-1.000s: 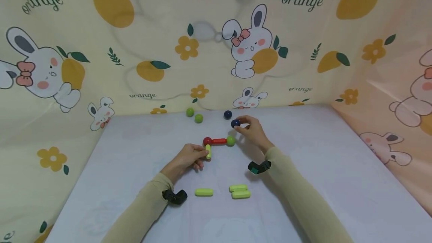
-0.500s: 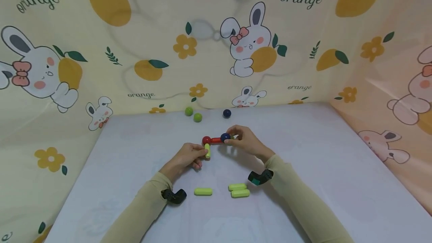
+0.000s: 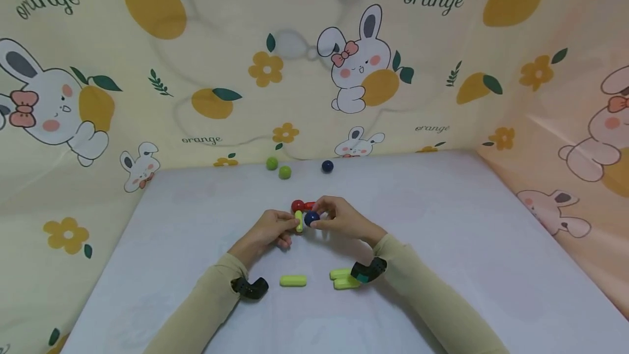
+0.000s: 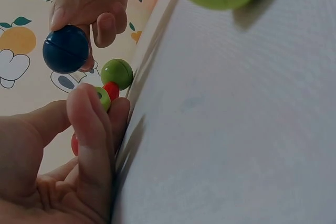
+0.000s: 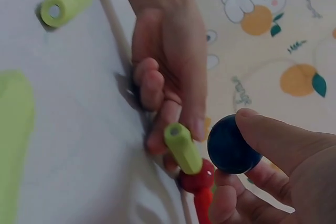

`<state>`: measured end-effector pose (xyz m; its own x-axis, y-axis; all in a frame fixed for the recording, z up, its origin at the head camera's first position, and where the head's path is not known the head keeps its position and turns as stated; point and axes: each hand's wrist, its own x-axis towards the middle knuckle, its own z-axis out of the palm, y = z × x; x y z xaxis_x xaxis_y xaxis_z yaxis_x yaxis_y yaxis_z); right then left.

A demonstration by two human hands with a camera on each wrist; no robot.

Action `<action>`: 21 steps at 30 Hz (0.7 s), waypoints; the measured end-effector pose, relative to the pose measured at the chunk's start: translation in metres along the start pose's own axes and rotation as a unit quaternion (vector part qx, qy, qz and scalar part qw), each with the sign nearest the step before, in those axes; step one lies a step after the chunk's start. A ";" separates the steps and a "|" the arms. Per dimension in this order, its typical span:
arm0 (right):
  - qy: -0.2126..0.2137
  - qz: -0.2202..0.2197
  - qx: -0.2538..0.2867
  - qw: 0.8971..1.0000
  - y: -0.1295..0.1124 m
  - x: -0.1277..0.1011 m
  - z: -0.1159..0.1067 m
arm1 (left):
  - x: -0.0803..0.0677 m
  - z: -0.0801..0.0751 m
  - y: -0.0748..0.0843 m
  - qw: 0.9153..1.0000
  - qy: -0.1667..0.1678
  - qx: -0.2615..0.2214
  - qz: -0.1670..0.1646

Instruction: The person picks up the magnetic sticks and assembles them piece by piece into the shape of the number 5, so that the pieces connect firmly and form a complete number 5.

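On the white table (image 3: 442,245) lies a small build: a red ball (image 3: 297,205) joined to a red stick (image 3: 309,205) and to a lime green stick (image 3: 298,220). My left hand (image 3: 289,226) pinches the lime stick (image 5: 182,148) near its free end. My right hand (image 3: 320,219) pinches a dark blue ball (image 3: 311,218) just beside that free end; I cannot tell whether they touch. The left wrist view shows the blue ball (image 4: 65,49) held above a green ball (image 4: 116,73) at the red stick's (image 4: 111,90) other end.
Two green balls (image 3: 272,163) (image 3: 284,172) and another dark blue ball (image 3: 327,166) sit at the table's far edge. Three loose lime sticks lie near my wrists, one (image 3: 292,281) alone and a pair (image 3: 343,278). Printed cloth walls close the back and sides.
My right hand has carried the dark blue ball from the far right, past the green ball, toward me and left to the lime stick's end. My left hand has kept its hold.
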<state>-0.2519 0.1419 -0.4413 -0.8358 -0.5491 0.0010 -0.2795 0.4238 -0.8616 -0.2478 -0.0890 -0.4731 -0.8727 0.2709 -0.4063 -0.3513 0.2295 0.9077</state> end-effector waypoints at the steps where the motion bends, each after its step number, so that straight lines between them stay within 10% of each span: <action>1: -0.006 -0.002 -0.001 1.000 -0.001 0.000 0.002 | 0.000 0.000 0.000 1.000 0.000 0.001 0.001; 21: -0.057 -0.004 0.002 0.998 0.001 -0.003 0.027 | -0.002 -0.001 0.001 1.000 -0.009 -0.001 0.008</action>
<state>-0.2364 0.1243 -0.4560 -0.7741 -0.6310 -0.0503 -0.2832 0.4163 -0.8640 -0.2466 -0.0903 -0.4712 -0.8718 0.2924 -0.3930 -0.3372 0.2235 0.9145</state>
